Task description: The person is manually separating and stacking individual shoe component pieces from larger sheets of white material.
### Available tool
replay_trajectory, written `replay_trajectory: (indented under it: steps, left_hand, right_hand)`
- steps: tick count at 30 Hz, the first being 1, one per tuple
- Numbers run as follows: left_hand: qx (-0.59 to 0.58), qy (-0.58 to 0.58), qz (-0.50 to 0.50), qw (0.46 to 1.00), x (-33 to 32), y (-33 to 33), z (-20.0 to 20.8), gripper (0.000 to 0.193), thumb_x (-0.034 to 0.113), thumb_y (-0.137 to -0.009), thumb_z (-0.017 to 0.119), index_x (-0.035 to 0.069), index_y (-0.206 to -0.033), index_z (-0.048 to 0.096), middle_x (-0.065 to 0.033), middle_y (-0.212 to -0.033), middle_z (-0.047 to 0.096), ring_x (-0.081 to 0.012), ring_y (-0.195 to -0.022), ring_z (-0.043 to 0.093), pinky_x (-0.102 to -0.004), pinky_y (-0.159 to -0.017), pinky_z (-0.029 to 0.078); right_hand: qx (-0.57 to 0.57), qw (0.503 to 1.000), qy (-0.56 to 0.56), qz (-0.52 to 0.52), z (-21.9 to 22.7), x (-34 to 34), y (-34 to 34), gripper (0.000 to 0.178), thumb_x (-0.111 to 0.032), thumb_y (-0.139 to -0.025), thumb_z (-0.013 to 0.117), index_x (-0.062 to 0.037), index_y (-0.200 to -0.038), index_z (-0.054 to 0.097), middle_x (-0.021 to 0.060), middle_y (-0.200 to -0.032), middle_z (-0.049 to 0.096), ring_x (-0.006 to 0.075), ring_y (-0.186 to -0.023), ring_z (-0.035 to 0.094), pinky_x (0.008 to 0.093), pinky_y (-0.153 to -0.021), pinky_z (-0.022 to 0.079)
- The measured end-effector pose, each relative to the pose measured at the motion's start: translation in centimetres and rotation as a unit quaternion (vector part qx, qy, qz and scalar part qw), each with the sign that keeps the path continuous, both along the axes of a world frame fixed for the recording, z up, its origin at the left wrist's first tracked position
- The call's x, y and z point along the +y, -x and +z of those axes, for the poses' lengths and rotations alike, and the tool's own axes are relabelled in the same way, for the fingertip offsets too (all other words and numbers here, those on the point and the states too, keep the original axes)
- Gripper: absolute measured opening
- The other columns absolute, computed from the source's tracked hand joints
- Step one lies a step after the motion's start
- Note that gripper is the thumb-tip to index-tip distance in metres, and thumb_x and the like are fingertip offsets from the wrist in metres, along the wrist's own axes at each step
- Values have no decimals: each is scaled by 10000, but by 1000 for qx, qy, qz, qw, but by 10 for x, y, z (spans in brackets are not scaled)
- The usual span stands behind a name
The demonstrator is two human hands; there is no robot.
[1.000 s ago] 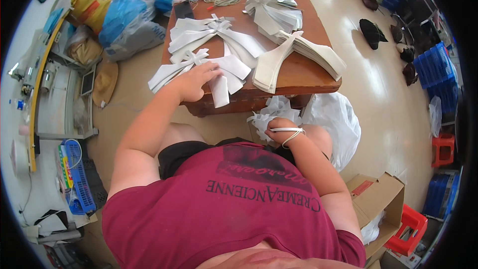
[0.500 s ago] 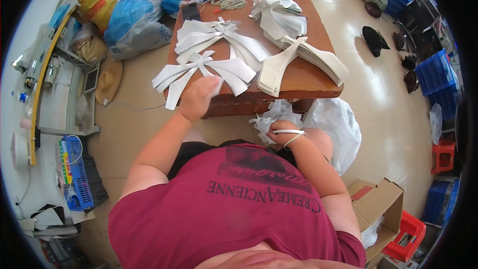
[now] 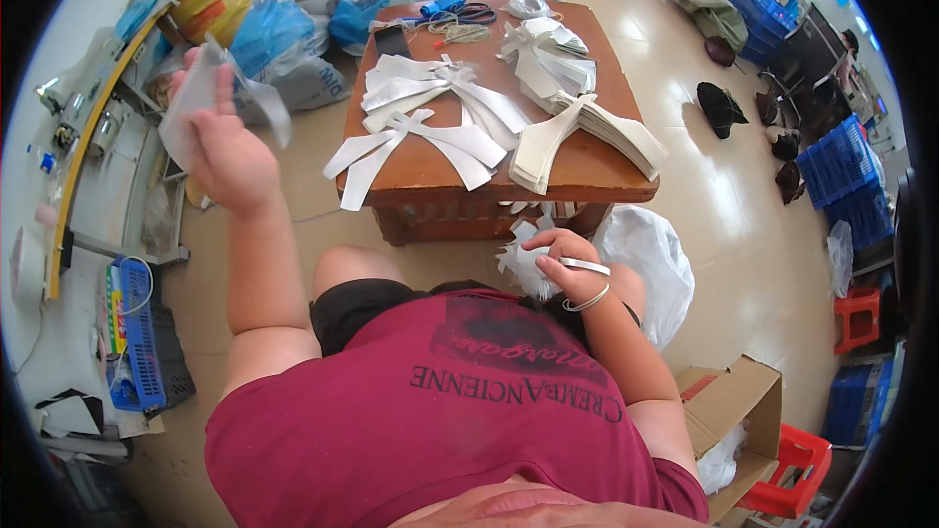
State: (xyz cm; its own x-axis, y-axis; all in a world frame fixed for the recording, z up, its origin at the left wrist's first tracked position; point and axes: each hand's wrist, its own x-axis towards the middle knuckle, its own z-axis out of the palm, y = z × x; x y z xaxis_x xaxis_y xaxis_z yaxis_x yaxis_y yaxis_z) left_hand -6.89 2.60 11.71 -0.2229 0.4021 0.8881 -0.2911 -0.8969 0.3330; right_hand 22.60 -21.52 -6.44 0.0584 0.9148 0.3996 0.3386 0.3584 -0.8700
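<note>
Raised at the left, away from the table, my left hand [image 3: 233, 158] grips a thin white V-shaped cloth piece [image 3: 186, 117], blurred by motion. My right hand [image 3: 572, 269] is low by my knee, its fingers curled about a bunch of jagged white scraps [image 3: 524, 262]. A white loop [image 3: 584, 265] and a thin cord circle that hand and wrist. On the brown wooden table [image 3: 430, 193] lie fanned white cloth pieces [image 3: 367, 161] in a crossed heap. To their right stands a neat stack of cream V-shaped pieces [image 3: 548, 142], with another white stack [image 3: 558, 64] behind.
At the table's back are a dark phone [image 3: 392, 41], blue-handled scissors [image 3: 460, 12] and coiled cord [image 3: 462, 32]. A white plastic bag [image 3: 646, 264] sits beside my right leg. Stuffed bags [image 3: 293, 68] pile up at the far left. A cardboard box [image 3: 734, 420] stands at the lower right.
My left hand has lifted off the front white heap and swung up and left with a cloth piece. My right hand has shifted slightly and stays low by the scraps.
</note>
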Motion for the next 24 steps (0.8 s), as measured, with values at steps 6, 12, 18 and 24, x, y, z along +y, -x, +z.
replay_trajectory:
  steps: [6, 12, 18, 24]
  left_hand:
    - [416, -304, -96, 852, -120, -37, -25, 254, 119, -835, 627, 63, -1083, 612, -141, -1212, 612, -344, -1140, 590, -448, -936, 475]
    - [417, -245, -431, 762, -166, -74, -68, 212, 93, -864, 606, 85, -1069, 661, -102, -1157, 637, -303, -1066, 612, -384, -862, 510]
    - [406, -122, -308, 852, -160, -66, -98, 335, -77, -742, 552, 54, -1031, 659, -110, -1093, 644, -295, -1017, 586, -386, -881, 486]
    - [356, 417, -516, 658, -171, -79, -133, 268, 130, -929, 554, 4, -1163, 583, -92, -1188, 573, -150, -966, 593, -291, -798, 498]
  right_hand:
    - [454, 850, 161, 213, 78, -1, 50, 528, -479, -954, 496, -52, -645, 464, 214, -1095, 622, 284, -917, 643, 403, -813, 514]
    - [513, 824, 206, 127, 65, -17, 65, 333, -329, -931, 545, -35, -780, 582, 165, -860, 628, 201, -740, 575, 321, -679, 477]
    - [433, 869, 221, -95, 80, -38, 80, 142, -102, -834, 610, -32, -711, 616, 68, -765, 626, 139, -672, 570, 282, -620, 454]
    - [75, 943, 325, 14, 63, -46, 92, 251, -262, -795, 660, -23, -717, 662, 84, -703, 661, 184, -677, 617, 312, -638, 476]
